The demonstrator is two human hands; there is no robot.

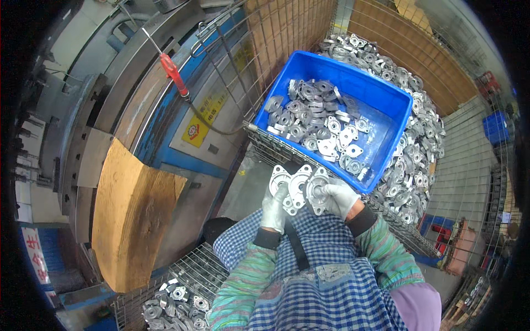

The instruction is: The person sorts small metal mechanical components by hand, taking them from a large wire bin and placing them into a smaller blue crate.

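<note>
While amid cages [469, 154], castings [296, 180] near blue bin [381, 127].

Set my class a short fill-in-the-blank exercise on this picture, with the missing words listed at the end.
1. The left hand and the right hand, both holding metal flanges, each wear a ____.
2. The plastic bin is coloured ____.
3. The nozzled tool at upper left has a ____ body.
4. The checked cloth is blue and ____.

Missing words: glove; blue; red; white.

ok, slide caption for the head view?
Left hand and right hand, both gloved, hold flanged metal parts near a blue bin of similar pieces, with a larger heap beyond.
</note>
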